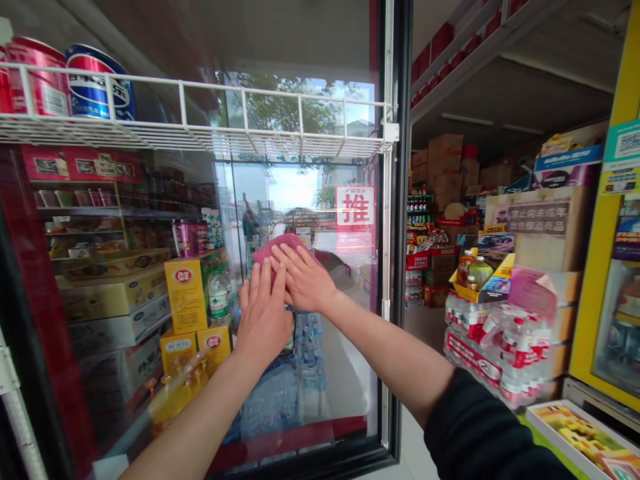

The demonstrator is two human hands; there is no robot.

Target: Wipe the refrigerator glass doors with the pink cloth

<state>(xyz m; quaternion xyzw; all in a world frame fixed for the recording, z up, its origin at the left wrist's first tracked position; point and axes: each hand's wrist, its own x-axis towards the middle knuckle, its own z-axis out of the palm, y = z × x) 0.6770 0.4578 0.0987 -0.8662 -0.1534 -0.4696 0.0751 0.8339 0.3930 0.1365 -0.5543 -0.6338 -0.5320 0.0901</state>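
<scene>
Our black fabric sleeve lies nearest; our fingers stretch straight, unclenched, over a pink cloth. We judge it soft, light, best pressed centrally.

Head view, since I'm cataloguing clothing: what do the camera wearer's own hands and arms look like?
The left hand and right hand are bare, with no jewellery visible. A dark, creased sleeve covers the right arm down to about the elbow; the left forearm shows no sleeve.
</scene>
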